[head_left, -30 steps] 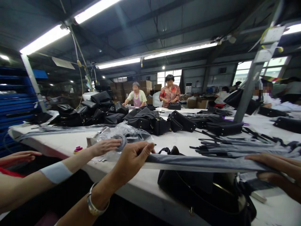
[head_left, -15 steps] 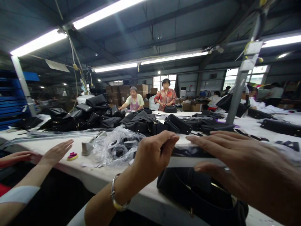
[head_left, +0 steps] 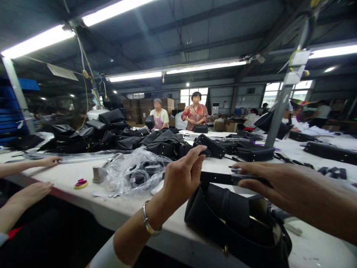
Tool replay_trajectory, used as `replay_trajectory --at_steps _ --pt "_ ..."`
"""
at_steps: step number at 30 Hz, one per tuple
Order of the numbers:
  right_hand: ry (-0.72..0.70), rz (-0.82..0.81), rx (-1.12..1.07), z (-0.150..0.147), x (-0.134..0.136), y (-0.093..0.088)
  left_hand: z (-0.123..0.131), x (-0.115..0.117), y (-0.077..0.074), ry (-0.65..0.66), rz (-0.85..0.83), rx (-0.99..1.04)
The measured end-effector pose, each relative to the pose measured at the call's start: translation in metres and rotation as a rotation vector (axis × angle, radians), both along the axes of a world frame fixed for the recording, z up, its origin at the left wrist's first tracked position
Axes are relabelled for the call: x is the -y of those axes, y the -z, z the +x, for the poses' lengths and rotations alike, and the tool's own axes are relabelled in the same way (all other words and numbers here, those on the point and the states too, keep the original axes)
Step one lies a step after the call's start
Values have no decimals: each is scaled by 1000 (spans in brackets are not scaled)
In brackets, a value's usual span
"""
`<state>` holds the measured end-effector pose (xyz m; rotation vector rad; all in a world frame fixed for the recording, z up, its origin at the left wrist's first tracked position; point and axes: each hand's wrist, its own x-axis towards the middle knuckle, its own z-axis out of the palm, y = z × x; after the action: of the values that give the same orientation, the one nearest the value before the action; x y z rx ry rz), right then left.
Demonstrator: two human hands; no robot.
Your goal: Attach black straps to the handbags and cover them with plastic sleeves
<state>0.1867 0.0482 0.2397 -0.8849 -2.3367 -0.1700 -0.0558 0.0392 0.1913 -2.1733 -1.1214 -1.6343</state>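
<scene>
A black strap point(head_left: 216, 178) stretches level between my two hands, above an open black handbag point(head_left: 223, 230). My left hand point(head_left: 181, 171), with a silver bangle at the wrist, is closed around the strap's left end; its fingers partly hide that end. My right hand point(head_left: 290, 182) pinches the strap's shinier right part between thumb and fingers. The handbag stands at the table's near edge, its flap folded inward and a gold zip showing inside.
Left of my hands lie a clear plastic bag point(head_left: 139, 171) with rolled straps, a grey tape dispenser point(head_left: 99, 174) and a pink-and-yellow roll point(head_left: 80, 183). Black bags point(head_left: 117, 137) are heaped behind. A co-worker's hands point(head_left: 33, 191) are at the left; a metal post point(head_left: 281, 100) rises at right.
My right hand has closed from an open pose onto the strap, which now shows more clearly between my hands. The neighbour's hands have moved left, and a far co-worker has lifted a black item.
</scene>
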Motion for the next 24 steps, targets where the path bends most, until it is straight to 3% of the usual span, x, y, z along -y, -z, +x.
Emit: replay_trajectory --at_steps 4,7,10,12,15,17,20,24 --pt "-21 -3 142 -40 15 -13 18 3 -22 85 62 6" --pt "-53 -85 104 -47 13 -21 2 -6 -22 73 50 133" --pt "-38 -293 -55 -33 1 -20 -34 -31 12 63 -141 361" --pt "-45 -460 -242 -23 -8 -18 -56 -48 50 164 -462 582" --pt "-101 -572 -534 -17 -20 -15 -71 -65 107 258 -752 605" --pt "-178 -650 -705 -19 -26 -14 -70 -69 134 340 -878 593" --pt "-305 -836 -892 -23 -32 -12 -64 -68 154 466 -977 601" --pt "-326 -962 -912 -21 -36 -2 -63 -67 159 580 -988 683"
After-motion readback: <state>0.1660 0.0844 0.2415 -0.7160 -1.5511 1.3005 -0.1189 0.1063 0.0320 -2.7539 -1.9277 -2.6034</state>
